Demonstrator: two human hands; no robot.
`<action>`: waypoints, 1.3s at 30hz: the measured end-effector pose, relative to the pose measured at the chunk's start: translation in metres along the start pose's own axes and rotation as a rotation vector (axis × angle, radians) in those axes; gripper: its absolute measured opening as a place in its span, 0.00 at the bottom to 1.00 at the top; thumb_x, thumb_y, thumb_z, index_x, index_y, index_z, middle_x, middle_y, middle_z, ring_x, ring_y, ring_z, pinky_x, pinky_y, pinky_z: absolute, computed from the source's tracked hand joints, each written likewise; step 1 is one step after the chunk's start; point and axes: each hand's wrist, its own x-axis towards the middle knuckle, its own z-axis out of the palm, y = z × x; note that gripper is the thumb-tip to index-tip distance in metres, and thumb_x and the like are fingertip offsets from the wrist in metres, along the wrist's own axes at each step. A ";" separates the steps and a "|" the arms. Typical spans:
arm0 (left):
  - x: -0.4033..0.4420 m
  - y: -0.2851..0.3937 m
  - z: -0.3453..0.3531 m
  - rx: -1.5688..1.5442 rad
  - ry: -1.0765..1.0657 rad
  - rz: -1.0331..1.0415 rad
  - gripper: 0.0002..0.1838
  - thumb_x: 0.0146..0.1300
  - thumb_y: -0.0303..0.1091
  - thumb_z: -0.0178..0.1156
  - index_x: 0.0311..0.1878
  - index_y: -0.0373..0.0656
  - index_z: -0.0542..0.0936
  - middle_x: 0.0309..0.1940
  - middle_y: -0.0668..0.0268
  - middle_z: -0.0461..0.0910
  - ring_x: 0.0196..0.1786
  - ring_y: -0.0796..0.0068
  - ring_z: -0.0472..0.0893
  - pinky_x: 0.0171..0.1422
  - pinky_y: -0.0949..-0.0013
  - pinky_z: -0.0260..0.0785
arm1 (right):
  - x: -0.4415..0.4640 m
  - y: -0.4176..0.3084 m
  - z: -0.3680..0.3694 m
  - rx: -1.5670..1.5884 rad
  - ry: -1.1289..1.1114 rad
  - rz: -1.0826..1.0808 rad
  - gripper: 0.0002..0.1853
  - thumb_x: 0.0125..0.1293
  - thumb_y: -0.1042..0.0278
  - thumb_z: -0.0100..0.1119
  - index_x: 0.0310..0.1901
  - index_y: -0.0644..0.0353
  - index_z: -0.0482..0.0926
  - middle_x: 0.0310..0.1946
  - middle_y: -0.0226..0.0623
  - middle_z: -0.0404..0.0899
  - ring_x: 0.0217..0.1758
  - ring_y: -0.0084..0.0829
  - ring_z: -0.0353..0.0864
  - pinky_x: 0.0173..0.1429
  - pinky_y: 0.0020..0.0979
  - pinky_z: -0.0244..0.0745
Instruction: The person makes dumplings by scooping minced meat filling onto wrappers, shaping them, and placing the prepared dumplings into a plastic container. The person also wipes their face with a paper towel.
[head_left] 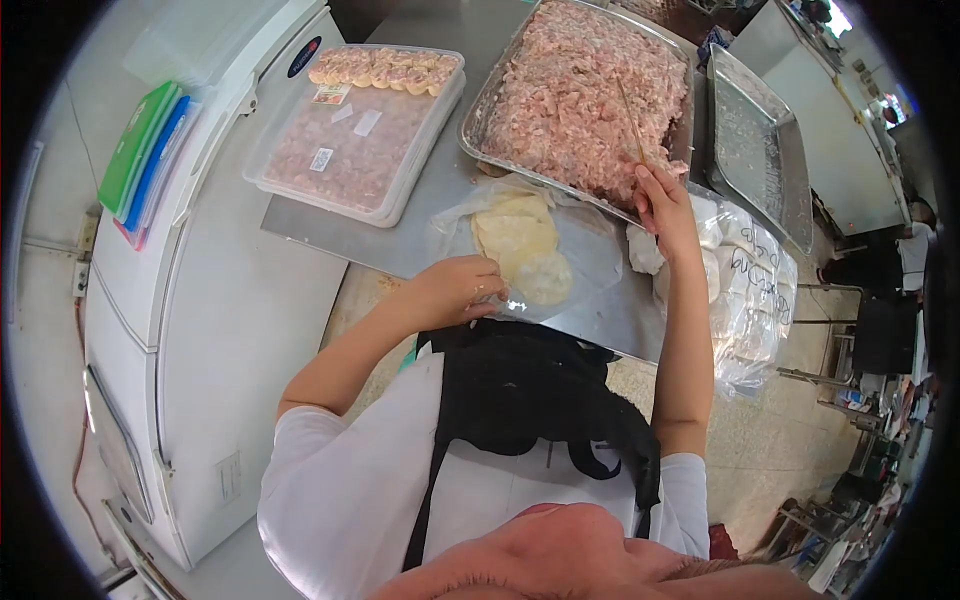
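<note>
My right hand (662, 205) is closed around the lower end of a thin, long stick (631, 118). The stick reaches over a large metal tray (545, 182) heaped with raw minced meat (585, 90). My left hand (455, 290) is at the near left edge of a clear plastic bag (597, 262), with its fingers curled together. What those fingers hold, if anything, is hidden. On the bag lies a loose stack of round, pale yellow dough wrappers (515, 235), with a floury one nearest me.
On the left stands a clear plastic box (345, 150) with filled dumplings (380, 70) in a row along its far end. White wrapped packs (745, 290) with handwriting lie right of my forearm. An emptied-looking metal tray (750, 120) is beyond them. A white freezer (230, 330) borders the left.
</note>
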 end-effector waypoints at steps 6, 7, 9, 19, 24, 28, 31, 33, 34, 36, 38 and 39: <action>0.012 0.010 0.009 0.075 0.137 0.022 0.09 0.52 0.28 0.66 0.38 0.43 0.79 0.37 0.63 0.76 0.43 0.59 0.78 0.48 0.60 0.72 | 0.000 -0.004 0.000 -0.028 0.003 0.024 0.15 0.71 0.57 0.55 0.50 0.57 0.82 0.16 0.19 0.65 0.15 0.12 0.57 0.18 0.19 0.49; 0.016 0.011 0.012 0.081 0.183 0.038 0.09 0.52 0.29 0.67 0.37 0.43 0.79 0.37 0.63 0.76 0.43 0.60 0.78 0.48 0.61 0.71 | -0.001 -0.005 0.001 -0.029 0.009 0.037 0.15 0.71 0.57 0.55 0.50 0.57 0.82 0.16 0.19 0.65 0.15 0.13 0.57 0.18 0.19 0.49; 0.027 0.010 0.017 0.090 0.230 0.061 0.09 0.51 0.29 0.67 0.37 0.44 0.80 0.37 0.63 0.76 0.44 0.60 0.77 0.49 0.61 0.71 | 0.000 -0.004 0.002 -0.024 0.011 0.017 0.15 0.72 0.57 0.54 0.50 0.59 0.81 0.16 0.20 0.65 0.13 0.13 0.56 0.17 0.20 0.47; 0.086 -0.024 0.037 0.177 0.240 0.099 0.08 0.57 0.34 0.65 0.38 0.42 0.82 0.39 0.63 0.79 0.47 0.59 0.77 0.52 0.61 0.70 | 0.004 0.002 -0.001 -0.003 0.000 -0.037 0.15 0.71 0.58 0.55 0.49 0.59 0.81 0.16 0.20 0.65 0.14 0.13 0.58 0.17 0.20 0.50; 0.072 -0.016 -0.009 0.049 0.443 -0.133 0.10 0.58 0.35 0.65 0.38 0.39 0.82 0.39 0.61 0.80 0.48 0.57 0.78 0.54 0.61 0.70 | 0.004 0.004 -0.001 -0.005 0.018 -0.041 0.14 0.72 0.58 0.54 0.47 0.59 0.81 0.16 0.19 0.65 0.14 0.13 0.59 0.17 0.20 0.51; 0.062 -0.021 -0.006 0.272 0.371 -0.013 0.12 0.57 0.36 0.66 0.39 0.38 0.81 0.38 0.61 0.80 0.48 0.57 0.78 0.54 0.60 0.70 | 0.003 0.003 0.000 -0.038 0.008 -0.049 0.15 0.73 0.58 0.53 0.48 0.60 0.81 0.17 0.20 0.65 0.14 0.13 0.59 0.16 0.19 0.50; 0.064 -0.032 0.003 0.249 0.346 0.034 0.12 0.57 0.36 0.65 0.39 0.39 0.81 0.37 0.61 0.79 0.46 0.58 0.78 0.52 0.60 0.71 | 0.001 0.002 0.003 -0.048 0.028 -0.061 0.15 0.73 0.57 0.53 0.48 0.60 0.81 0.17 0.20 0.65 0.14 0.12 0.58 0.16 0.19 0.49; 0.067 -0.046 0.006 0.184 0.381 0.055 0.11 0.57 0.36 0.65 0.39 0.40 0.80 0.36 0.60 0.79 0.45 0.59 0.79 0.49 0.60 0.71 | -0.001 0.000 0.003 -0.058 0.056 -0.055 0.15 0.72 0.57 0.53 0.47 0.59 0.81 0.17 0.20 0.65 0.14 0.12 0.59 0.17 0.19 0.51; 0.070 -0.057 0.004 0.022 0.320 -0.064 0.10 0.57 0.35 0.66 0.38 0.41 0.80 0.36 0.61 0.79 0.44 0.58 0.79 0.48 0.60 0.71 | -0.001 -0.002 0.002 -0.080 0.050 -0.041 0.15 0.72 0.57 0.53 0.47 0.60 0.81 0.17 0.21 0.66 0.16 0.14 0.62 0.19 0.20 0.55; 0.068 -0.066 0.000 -0.143 0.264 -0.179 0.09 0.56 0.34 0.66 0.37 0.42 0.80 0.35 0.61 0.78 0.42 0.58 0.79 0.47 0.61 0.71 | -0.002 0.001 0.002 -0.109 0.040 -0.029 0.16 0.72 0.56 0.54 0.48 0.60 0.81 0.18 0.21 0.66 0.18 0.15 0.66 0.21 0.21 0.59; 0.067 -0.062 -0.015 -0.130 0.305 -0.162 0.08 0.57 0.34 0.66 0.35 0.42 0.79 0.34 0.61 0.79 0.40 0.56 0.79 0.45 0.61 0.72 | -0.003 0.016 0.003 -0.314 0.065 -0.269 0.16 0.69 0.58 0.58 0.50 0.61 0.80 0.19 0.22 0.70 0.26 0.21 0.73 0.33 0.25 0.71; 0.068 -0.057 -0.019 -0.130 0.313 -0.157 0.08 0.57 0.34 0.66 0.35 0.42 0.79 0.34 0.61 0.79 0.40 0.56 0.79 0.45 0.61 0.72 | -0.019 0.008 0.014 -0.331 0.015 -0.275 0.16 0.66 0.60 0.61 0.50 0.62 0.79 0.24 0.26 0.73 0.31 0.25 0.76 0.39 0.28 0.72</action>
